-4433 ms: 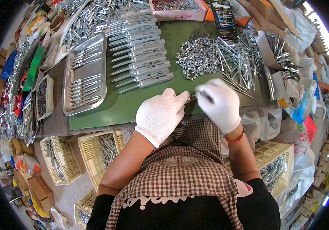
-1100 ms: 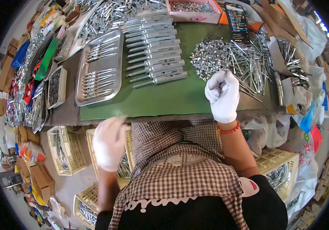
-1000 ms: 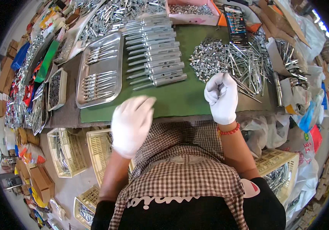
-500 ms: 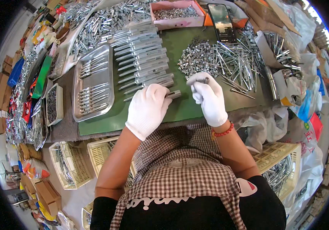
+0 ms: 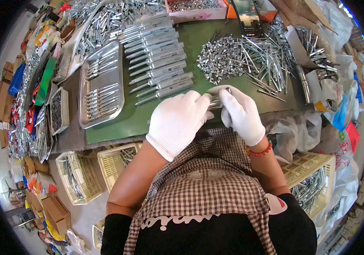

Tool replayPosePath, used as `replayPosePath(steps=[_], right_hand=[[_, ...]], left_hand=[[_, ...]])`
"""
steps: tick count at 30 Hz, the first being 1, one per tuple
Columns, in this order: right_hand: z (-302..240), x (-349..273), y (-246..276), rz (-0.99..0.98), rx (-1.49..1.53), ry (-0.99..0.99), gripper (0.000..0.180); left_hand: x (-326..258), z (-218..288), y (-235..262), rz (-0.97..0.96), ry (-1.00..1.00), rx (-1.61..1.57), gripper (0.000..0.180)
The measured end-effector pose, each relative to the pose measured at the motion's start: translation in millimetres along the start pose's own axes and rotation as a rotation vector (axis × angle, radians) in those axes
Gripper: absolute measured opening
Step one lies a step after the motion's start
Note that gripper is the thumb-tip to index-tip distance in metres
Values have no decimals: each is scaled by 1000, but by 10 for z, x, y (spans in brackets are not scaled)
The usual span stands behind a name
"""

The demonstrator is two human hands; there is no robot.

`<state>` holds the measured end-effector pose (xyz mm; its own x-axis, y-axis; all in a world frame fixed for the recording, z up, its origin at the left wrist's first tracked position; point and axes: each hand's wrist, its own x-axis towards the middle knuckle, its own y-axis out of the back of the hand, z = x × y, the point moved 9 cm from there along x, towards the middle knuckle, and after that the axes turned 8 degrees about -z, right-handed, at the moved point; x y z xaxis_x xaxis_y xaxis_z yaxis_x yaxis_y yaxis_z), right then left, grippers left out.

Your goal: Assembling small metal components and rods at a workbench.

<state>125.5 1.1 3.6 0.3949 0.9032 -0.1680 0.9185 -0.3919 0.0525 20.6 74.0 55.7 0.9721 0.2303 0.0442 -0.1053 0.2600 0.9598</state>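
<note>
A: What's in the hands?
B: White-gloved left hand [image 5: 181, 121] & right hand [image 5: 242, 114], both closed on one small metal part [image 5: 216, 102], held betw. them just above the green mat [image 5: 199, 38].
A: Surroundings?
B: Loose metal pieces [image 5: 241, 57] beyond; finished tools in rows [image 5: 158, 63]; steel tray [image 5: 101, 85] at left.

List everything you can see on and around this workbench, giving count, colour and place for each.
mat: one, green, bench top
tray: one, steel, left on the mat, holding parts
tubes: a row, silver, mid mat
loose parts: a heap, silver, right on the mat
box: one, pink, far edge
phone: one, dark, far right
baskets: several, cream, on the floor
tube in hand: one, silver, between both hands
left hand: white glove
right hand: white glove
</note>
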Motion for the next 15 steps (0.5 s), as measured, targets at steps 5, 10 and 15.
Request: replayPosePath(steps=[5, 10, 15], right_hand=[[32, -27, 28, -31, -82, -52, 30], [37, -44, 107, -24, -334, -21, 25], [46, -53, 132, -2, -297, -32, 21]], left_hand=[[-91, -137, -94, -9, -36, -96, 32], [-133, -189, -58, 93, 3, -213, 35], [-127, -160, -63, 142, -19, -200, 36]])
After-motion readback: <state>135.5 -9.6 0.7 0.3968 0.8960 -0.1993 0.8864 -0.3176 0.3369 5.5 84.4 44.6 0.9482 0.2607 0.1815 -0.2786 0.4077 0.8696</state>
